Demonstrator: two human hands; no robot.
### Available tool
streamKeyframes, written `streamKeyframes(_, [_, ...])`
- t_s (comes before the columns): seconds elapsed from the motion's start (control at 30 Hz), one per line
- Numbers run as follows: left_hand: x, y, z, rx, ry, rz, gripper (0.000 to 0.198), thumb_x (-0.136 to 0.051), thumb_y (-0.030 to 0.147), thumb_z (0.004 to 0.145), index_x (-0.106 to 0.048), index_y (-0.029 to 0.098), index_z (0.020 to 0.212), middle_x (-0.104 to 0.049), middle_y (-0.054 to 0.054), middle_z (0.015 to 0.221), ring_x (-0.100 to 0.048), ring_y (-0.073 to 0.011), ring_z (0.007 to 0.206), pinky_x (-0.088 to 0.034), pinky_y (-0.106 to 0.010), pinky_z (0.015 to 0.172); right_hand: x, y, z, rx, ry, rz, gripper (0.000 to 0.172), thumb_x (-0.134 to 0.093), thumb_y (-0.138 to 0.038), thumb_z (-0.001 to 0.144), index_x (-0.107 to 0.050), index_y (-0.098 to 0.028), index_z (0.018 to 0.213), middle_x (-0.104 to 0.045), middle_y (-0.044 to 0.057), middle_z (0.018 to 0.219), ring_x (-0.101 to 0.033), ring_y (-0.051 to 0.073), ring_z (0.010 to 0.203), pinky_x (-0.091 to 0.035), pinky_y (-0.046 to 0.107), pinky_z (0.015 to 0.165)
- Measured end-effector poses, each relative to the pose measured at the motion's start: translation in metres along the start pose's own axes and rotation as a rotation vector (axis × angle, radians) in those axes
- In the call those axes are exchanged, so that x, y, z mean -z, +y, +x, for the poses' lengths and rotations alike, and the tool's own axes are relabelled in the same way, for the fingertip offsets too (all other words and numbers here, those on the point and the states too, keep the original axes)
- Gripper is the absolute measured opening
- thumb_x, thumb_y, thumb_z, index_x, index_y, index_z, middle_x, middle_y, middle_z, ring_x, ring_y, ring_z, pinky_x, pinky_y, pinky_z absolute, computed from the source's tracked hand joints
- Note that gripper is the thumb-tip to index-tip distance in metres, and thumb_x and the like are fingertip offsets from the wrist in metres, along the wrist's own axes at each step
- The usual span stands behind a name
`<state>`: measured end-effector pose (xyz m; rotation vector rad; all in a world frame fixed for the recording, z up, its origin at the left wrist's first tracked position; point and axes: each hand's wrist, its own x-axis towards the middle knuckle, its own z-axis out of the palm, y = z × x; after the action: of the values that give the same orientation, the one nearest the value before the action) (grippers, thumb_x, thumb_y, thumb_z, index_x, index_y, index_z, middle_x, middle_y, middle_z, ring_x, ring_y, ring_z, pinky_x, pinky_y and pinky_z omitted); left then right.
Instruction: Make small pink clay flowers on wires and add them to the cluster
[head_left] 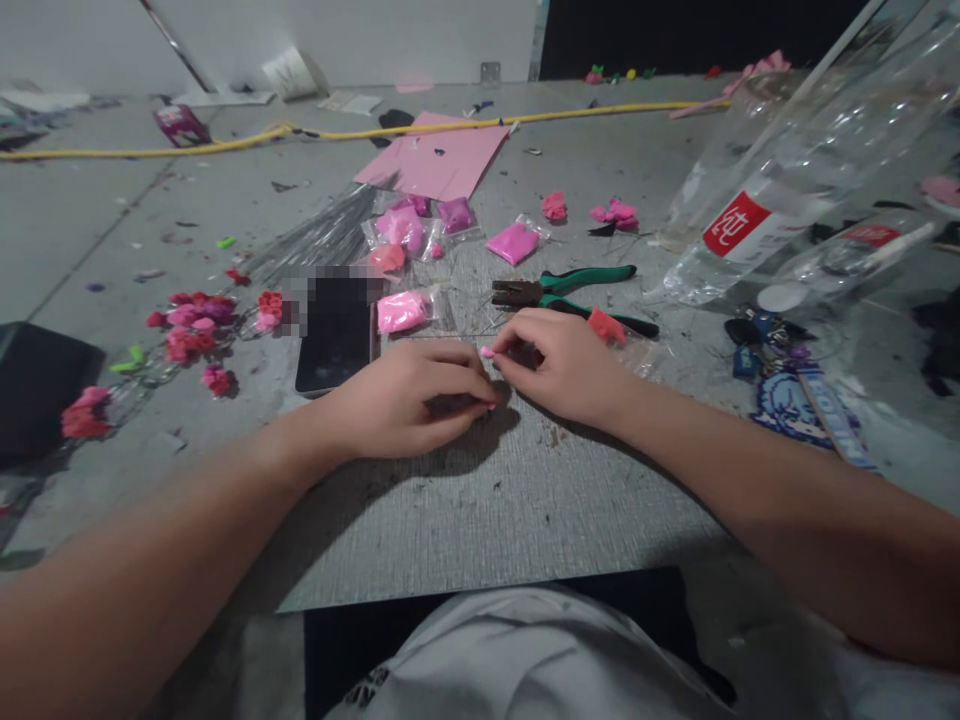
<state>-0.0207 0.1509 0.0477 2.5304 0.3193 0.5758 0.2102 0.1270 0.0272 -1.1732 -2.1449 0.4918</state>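
Close together over the table's middle, both hands are closed in a pinch. My right hand (559, 365) holds a small piece of pink modelling clay (487, 352) at its thumb and index fingertips. The fingertips of my left hand (420, 400) are pressed together, with a tiny pink bit (491, 405) showing between them; it looks like the same clay. Just beyond the left hand lies an opened bag of pink clay (403, 312) beside a dark phone (335, 335). Green-handled pliers (570, 290) rest behind the right hand, near a bag of coral clay (606, 326).
Red and pink clay flowers (191, 325) lie at left, near a bundle of thin wires (319, 240). More clay bags (514, 241) and a pink sheet (442, 155) are farther back. Large plastic bottles (750, 230) and a keychain (795, 400) occupy the right. A yellow cable (525, 119) crosses behind.
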Motion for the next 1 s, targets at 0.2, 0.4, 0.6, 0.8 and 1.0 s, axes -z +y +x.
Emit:
streamKeyframes(0.2, [-0.006, -0.009, -0.004, 0.038, -0.093, -0.004, 0.018, -0.063, 0.021, 0.099, -0.079, 0.021, 0.107, -0.076, -0.008, 0.101, -0.074, -0.0172, 0.091, -0.055, -0.025, 0.083, 0.005, -0.002, -0.002, -0.033, 0.053, -0.005, 0.004, -0.069, -0.015, 0.086, -0.070, -0.017, 0.084, -0.072, 0.003, 0.081, -0.063, 0.017, 0.074, -0.044, 0.030, 0.070])
streamKeyframes(0.4, [-0.002, -0.008, -0.005, 0.032, -0.140, -0.053, 0.018, -0.067, 0.024, 0.098, -0.078, 0.021, 0.113, -0.076, -0.008, 0.104, -0.073, -0.0167, 0.092, -0.055, -0.025, 0.084, 0.005, -0.001, -0.002, -0.004, 0.024, 0.014, 0.005, -0.068, -0.014, 0.089, -0.071, -0.017, 0.085, -0.072, 0.003, 0.084, -0.065, 0.017, 0.080, -0.046, 0.030, 0.073])
streamKeyframes(0.6, [0.000, -0.001, -0.001, 0.150, 0.125, 0.071, 0.012, -0.066, 0.025, 0.097, -0.074, 0.017, 0.101, -0.073, -0.007, 0.094, -0.069, -0.0177, 0.087, -0.054, -0.028, 0.077, 0.004, 0.001, -0.002, 0.030, 0.044, 0.014, 0.006, -0.070, -0.012, 0.089, -0.071, -0.017, 0.088, -0.071, 0.003, 0.087, -0.065, 0.017, 0.081, -0.046, 0.030, 0.072])
streamKeyframes(0.8, [-0.013, 0.000, 0.000, 0.400, 0.249, -0.069, 0.026, -0.071, 0.035, 0.096, -0.075, 0.016, 0.113, -0.075, -0.007, 0.095, -0.068, -0.0148, 0.078, -0.053, -0.023, 0.065, 0.003, -0.006, -0.005, 0.145, 0.084, 0.085, 0.005, -0.071, -0.014, 0.092, -0.071, -0.019, 0.091, -0.073, 0.003, 0.088, -0.066, 0.018, 0.083, -0.049, 0.030, 0.073])
streamKeyframes(1.0, [-0.020, 0.000, 0.001, 0.569, 0.312, -0.512, 0.022, -0.075, 0.032, 0.093, -0.080, 0.013, 0.105, -0.076, -0.004, 0.080, -0.065, -0.0117, 0.066, -0.054, -0.021, 0.061, 0.004, -0.008, -0.008, 0.253, 0.136, 0.026, 0.004, -0.068, -0.015, 0.093, -0.070, -0.019, 0.095, -0.073, 0.005, 0.090, -0.065, 0.019, 0.084, -0.050, 0.032, 0.076])
